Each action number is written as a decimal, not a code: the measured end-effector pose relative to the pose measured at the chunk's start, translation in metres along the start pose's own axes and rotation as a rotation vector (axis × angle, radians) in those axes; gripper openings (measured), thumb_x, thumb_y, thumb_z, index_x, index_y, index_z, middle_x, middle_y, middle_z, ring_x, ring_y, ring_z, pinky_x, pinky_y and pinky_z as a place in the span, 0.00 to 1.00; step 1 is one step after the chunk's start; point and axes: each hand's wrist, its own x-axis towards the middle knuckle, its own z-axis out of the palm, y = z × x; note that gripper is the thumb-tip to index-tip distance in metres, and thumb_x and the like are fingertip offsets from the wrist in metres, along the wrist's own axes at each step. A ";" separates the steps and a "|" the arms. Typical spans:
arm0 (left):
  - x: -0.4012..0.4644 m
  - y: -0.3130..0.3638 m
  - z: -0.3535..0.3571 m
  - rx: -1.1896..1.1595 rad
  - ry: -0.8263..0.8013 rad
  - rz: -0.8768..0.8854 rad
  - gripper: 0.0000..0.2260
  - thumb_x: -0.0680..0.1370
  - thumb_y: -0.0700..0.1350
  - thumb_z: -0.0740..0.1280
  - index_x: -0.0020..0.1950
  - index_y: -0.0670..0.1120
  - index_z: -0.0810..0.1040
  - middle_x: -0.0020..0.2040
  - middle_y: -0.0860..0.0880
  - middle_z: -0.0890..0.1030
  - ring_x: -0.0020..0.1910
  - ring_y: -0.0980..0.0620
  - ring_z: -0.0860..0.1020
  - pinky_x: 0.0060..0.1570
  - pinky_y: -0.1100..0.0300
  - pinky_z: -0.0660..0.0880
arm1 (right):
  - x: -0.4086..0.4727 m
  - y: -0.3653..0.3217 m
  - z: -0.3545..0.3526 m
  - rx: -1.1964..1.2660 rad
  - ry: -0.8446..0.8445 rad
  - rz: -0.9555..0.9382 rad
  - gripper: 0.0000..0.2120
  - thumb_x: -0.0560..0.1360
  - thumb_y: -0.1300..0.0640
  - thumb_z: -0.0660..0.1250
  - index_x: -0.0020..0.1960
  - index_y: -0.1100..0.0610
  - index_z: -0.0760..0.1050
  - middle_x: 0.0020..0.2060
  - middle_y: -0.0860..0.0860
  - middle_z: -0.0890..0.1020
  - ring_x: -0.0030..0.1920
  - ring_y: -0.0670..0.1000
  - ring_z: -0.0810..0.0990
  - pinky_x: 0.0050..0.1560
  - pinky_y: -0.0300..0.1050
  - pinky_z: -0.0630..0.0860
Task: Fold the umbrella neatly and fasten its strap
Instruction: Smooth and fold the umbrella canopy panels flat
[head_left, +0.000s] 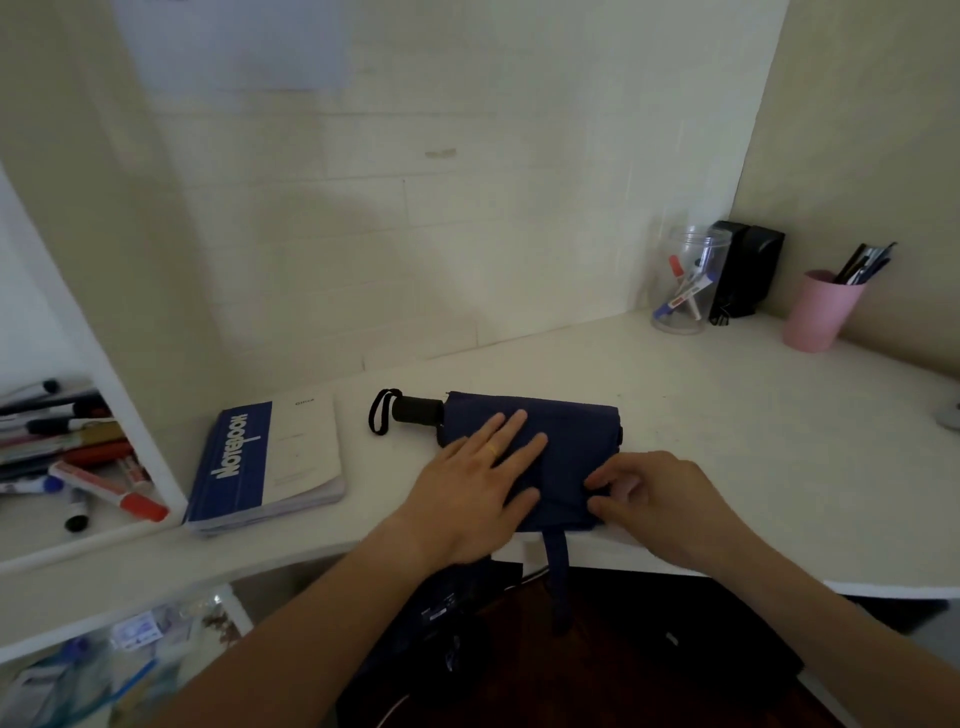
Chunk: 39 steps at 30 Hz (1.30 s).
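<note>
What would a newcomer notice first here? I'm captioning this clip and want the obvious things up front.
The navy umbrella lying flat in the middle of the white desk, with the left hand pressed flat on its fabric and the right hand pinching a fold near the front edge. Its strap hangs loose over the desk edge. A blue notebook lies to the left; a pink cup stands far right.

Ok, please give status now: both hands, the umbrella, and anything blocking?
Left hand flat, pressing the umbrella. Right hand pinching a fold of the cloth. Strap loose, hanging off the desk edge. Nothing blocking.
</note>
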 end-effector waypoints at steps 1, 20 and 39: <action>-0.003 -0.001 0.004 0.014 -0.005 0.007 0.28 0.84 0.62 0.47 0.83 0.59 0.44 0.83 0.53 0.39 0.82 0.53 0.39 0.81 0.50 0.47 | 0.003 -0.007 -0.004 -0.082 0.080 -0.019 0.04 0.75 0.45 0.69 0.48 0.41 0.82 0.48 0.44 0.80 0.50 0.47 0.79 0.53 0.46 0.78; -0.041 -0.019 0.009 -0.038 -0.089 -0.059 0.36 0.80 0.72 0.42 0.83 0.54 0.39 0.82 0.58 0.37 0.80 0.60 0.36 0.80 0.56 0.43 | 0.013 0.001 0.045 -0.491 -0.159 -0.375 0.32 0.81 0.38 0.37 0.80 0.50 0.33 0.78 0.44 0.31 0.77 0.42 0.29 0.74 0.39 0.31; -0.015 0.003 -0.008 -0.125 -0.006 0.116 0.25 0.85 0.61 0.49 0.82 0.61 0.51 0.84 0.55 0.44 0.82 0.56 0.43 0.80 0.53 0.47 | 0.002 -0.007 0.004 -0.542 -0.459 -0.336 0.30 0.84 0.41 0.44 0.82 0.52 0.44 0.81 0.48 0.45 0.80 0.46 0.42 0.78 0.40 0.42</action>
